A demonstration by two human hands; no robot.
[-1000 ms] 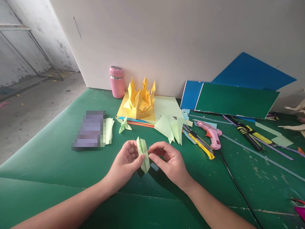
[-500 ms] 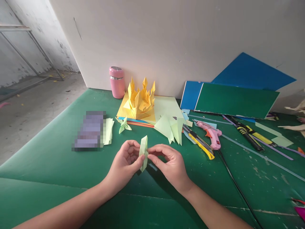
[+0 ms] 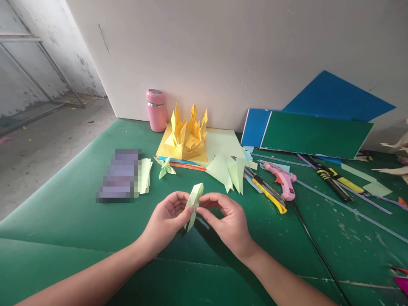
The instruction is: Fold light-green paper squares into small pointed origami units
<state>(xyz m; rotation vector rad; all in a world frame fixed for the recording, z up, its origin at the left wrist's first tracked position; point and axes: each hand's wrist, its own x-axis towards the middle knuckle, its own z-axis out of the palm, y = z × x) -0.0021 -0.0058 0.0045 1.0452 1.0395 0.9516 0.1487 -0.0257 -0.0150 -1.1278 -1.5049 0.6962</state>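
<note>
A pale green folded paper [image 3: 195,196] is held between my two hands above the table. My left hand [image 3: 170,214] grips it, thumb on the near face and curled fingers behind. From the other side, my right hand [image 3: 225,219] pinches its right edge between thumb and fingertips. The paper leans, its upper end tipped to the right. Beyond the hands, a small green origami flower [image 3: 165,167] lies on the table, and a yellow paper crown-like model [image 3: 186,138] stands on a stack of coloured paper [image 3: 225,142].
Left are a blurred-out dark rectangle [image 3: 119,174] and green paper slips [image 3: 145,176]. A pink flask [image 3: 157,111] stands by the wall. Rightward lie folded green sheets [image 3: 228,172], a yellow utility knife [image 3: 267,193], a pink glue gun [image 3: 283,180] with its cord, and blue and green boards [image 3: 315,131].
The folded paper has tilted, its top end swinging to the right and its lower end slightly left. Both hands keep hold of it in nearly the same place.
</note>
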